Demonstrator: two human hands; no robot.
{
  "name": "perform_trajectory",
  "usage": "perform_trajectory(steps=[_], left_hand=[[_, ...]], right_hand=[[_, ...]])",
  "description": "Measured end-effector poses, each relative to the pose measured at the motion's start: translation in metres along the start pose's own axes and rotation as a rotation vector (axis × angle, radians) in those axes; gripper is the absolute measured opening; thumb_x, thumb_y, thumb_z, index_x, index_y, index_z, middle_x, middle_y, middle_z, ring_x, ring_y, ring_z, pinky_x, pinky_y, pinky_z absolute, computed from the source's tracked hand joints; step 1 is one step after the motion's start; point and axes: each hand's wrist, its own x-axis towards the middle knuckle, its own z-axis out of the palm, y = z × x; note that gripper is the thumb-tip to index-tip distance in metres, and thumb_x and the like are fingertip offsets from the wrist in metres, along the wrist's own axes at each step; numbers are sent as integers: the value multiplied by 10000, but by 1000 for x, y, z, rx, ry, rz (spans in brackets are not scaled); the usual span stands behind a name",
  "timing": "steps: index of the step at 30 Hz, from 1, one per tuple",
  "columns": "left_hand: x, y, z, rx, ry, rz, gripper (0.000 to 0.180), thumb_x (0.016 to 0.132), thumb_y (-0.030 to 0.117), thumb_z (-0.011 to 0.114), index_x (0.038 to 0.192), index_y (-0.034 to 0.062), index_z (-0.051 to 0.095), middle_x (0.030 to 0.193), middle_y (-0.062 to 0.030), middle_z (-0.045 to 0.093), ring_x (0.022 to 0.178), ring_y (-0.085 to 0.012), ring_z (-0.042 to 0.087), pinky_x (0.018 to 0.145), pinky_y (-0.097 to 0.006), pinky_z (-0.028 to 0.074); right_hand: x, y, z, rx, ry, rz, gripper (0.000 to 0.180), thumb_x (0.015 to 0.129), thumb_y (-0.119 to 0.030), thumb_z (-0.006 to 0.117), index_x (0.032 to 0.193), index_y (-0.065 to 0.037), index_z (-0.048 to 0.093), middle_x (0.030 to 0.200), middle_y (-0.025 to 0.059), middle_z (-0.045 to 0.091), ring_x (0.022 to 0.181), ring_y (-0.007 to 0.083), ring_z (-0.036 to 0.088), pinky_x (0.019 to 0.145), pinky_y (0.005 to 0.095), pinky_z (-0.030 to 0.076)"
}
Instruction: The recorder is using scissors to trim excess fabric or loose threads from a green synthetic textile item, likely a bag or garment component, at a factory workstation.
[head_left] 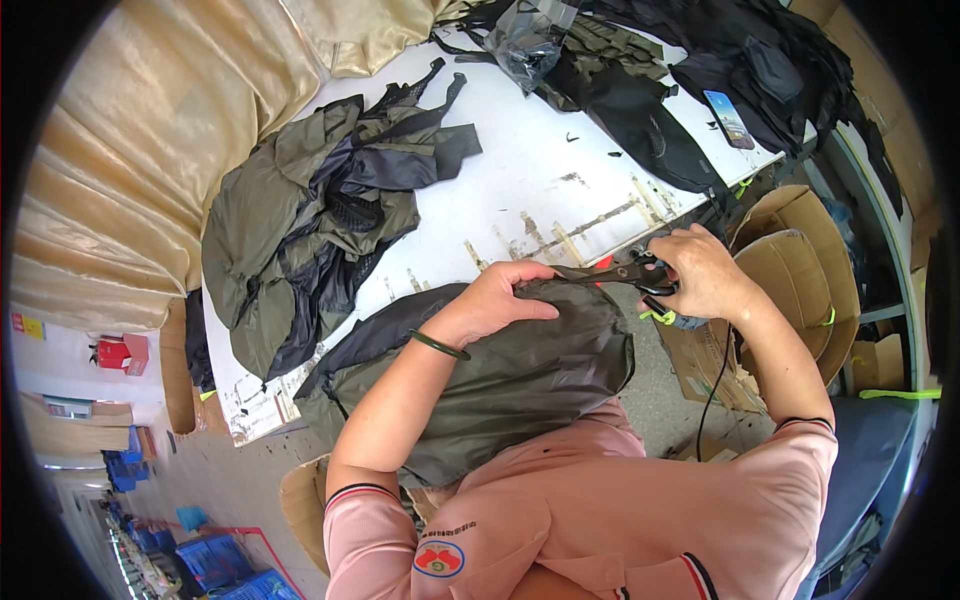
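My left hand (510, 295) is closed on the upper edge of an olive-green, shiny fabric piece (500, 385) with a darker part on its left. The sewn fabric drapes across my lap, against the table's front edge; its full shape is hidden by folds. My right hand (705, 270) grips a pair of scissors (615, 273) by the black handles. The dark blades point left along the fabric's upper edge, their tips close to my left fingers. Whether the blades are cutting into the cloth cannot be made out. Lime-green material shows below the scissor handles.
A white table (500, 210) carries a crumpled olive and black fabric piece (300, 230), a black cloth pile (740, 60), a clear plastic bag (530, 45) and a phone (728, 118). Cardboard boxes (800, 270) stand at right, beside a dangling black cord (714, 392). Beige curtains (150, 160) hang left.
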Motion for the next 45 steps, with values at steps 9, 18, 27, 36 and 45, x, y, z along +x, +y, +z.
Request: perform_trajectory(steps=[9, 18, 27, 36, 45], left_hand=[[-5, -2, 5, 41, -23, 74, 453, 734, 40, 800, 1159, 7, 649, 1024, -16, 657, 895, -96, 556, 809, -238, 448], [-5, -9, 4, 129, -50, 120, 427, 739, 59, 796, 1139, 17, 653, 1004, -23, 658, 896, -95, 548, 815, -245, 444], [-7, -3, 7, 123, -83, 80, 426, 744, 64, 799, 1140, 23, 646, 998, -13, 641, 892, -93, 539, 809, -242, 439], [-5, -10, 10, 102, -85, 166, 553, 740, 50, 793, 1250, 52, 577, 1055, 0, 627, 911, -86, 529, 817, -239, 437], [-9, -7, 18, 135, -100, 143, 638, 728, 58, 795, 1308, 127, 539, 945, 16, 534, 826, -83, 465, 750, -232, 409]], right_hand=[[2, -11, 9, 50, -13, -27, 460, 581, -370, 869, 749, -69, 566, 650, 80, 566, 712, 289, 588, 714, 363, 394], [-1, -4, 8, 77, -81, -9, 463, 608, -433, 850, 683, -64, 581, 557, 94, 562, 608, 338, 577, 720, 361, 408], [6, -15, -6, 46, -149, 20, 451, 632, -463, 835, 681, -77, 607, 591, 107, 593, 652, 317, 594, 763, 370, 420], [15, -10, -10, 8, -222, -16, 468, 617, -476, 835, 714, -84, 599, 619, 92, 600, 671, 301, 588, 763, 358, 382], [22, -17, -10, 58, -271, -89, 497, 610, -479, 838, 693, -70, 569, 622, 86, 574, 661, 303, 566, 732, 355, 373]])
